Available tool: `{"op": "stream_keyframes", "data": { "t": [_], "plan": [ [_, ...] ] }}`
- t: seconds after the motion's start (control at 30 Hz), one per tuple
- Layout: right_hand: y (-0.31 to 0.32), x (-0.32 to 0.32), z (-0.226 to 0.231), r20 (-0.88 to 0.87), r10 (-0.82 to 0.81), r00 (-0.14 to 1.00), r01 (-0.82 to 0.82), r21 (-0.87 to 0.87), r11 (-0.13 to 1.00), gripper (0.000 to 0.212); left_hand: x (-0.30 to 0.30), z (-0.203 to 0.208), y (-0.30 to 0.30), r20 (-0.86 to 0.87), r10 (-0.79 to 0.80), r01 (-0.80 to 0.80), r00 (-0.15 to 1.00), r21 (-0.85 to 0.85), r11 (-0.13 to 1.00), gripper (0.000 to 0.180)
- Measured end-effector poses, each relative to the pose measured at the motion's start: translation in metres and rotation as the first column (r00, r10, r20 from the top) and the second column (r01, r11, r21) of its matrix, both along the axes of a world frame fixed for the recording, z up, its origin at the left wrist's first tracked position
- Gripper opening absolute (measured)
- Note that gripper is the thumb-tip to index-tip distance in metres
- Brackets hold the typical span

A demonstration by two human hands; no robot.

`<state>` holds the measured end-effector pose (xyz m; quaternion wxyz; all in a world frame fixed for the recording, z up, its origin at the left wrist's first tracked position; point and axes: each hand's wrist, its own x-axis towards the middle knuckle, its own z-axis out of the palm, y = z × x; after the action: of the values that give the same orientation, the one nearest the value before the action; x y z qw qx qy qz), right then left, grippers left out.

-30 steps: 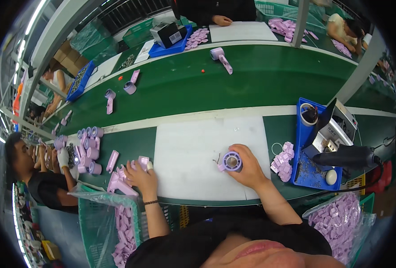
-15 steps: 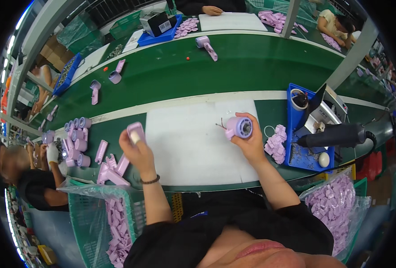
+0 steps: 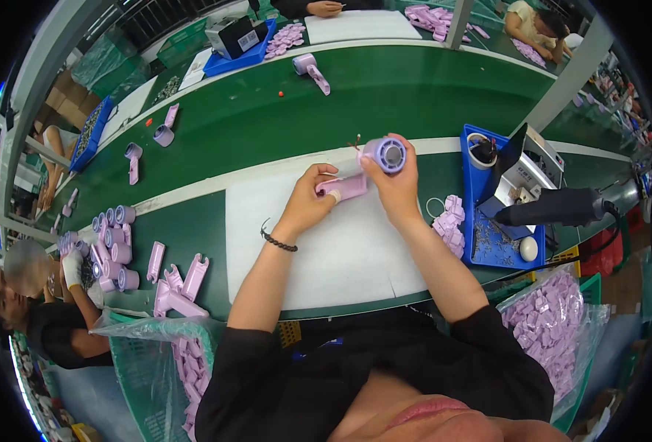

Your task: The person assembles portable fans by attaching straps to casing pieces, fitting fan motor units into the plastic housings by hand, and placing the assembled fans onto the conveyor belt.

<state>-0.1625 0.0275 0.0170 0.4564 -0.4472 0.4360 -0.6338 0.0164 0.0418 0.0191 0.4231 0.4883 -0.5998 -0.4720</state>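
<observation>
My left hand grips a pink plastic handle shell, long and hollow, above the white work mat. Fingers of my right hand wrap round a lilac fan head, a short round housing with a dark centre. Thin wires stick out from its left side. The shell's right end lies close below the fan head; whether they touch I cannot tell. Left of the mat is a small pile of pink handle shells.
A blue tray at the right holds screws, a white box and a dark electric screwdriver. Small pink parts lie beside it. Fan heads cluster at the left near a co-worker. Beyond runs a green conveyor belt; bagged crates flank me.
My left hand has carried the handle shell rightward and up to beside the fan head. My right hand has raised the fan head slightly. The whole view has shifted a little.
</observation>
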Motion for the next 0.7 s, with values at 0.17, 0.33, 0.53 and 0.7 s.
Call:
{"op": "stream_keyframes", "data": {
  "t": [0.17, 0.33, 0.53, 0.7],
  "plan": [
    [-0.01, 0.005, -0.017, 0.005, -0.032, 0.999, 0.033, -0.133, 0.991, 0.065, 0.009, -0.011, -0.003, -0.332, 0.136, -0.161, 0.933, -0.05, 0.986, 0.032],
    [-0.015, -0.002, -0.023, 0.037, 0.006, 0.999, -0.002, -0.106, 0.994, 0.066, 0.018, -0.01, -0.012, -0.664, 0.163, -0.195, 0.73, 0.027, 0.98, 0.034],
    [-0.011, -0.003, -0.022, 0.056, 0.064, 0.996, -0.053, -0.176, 0.983, 0.068, 0.0, -0.008, 0.0, -0.193, 0.047, -0.097, 0.98, -0.257, 0.962, 0.033],
    [-0.006, -0.008, -0.007, 0.008, 0.017, 1.0, -0.013, -0.309, 0.951, 0.068, -0.014, -0.01, 0.013, 0.145, -0.128, 0.144, 0.981, -0.11, 0.983, 0.029]
  ]
}}
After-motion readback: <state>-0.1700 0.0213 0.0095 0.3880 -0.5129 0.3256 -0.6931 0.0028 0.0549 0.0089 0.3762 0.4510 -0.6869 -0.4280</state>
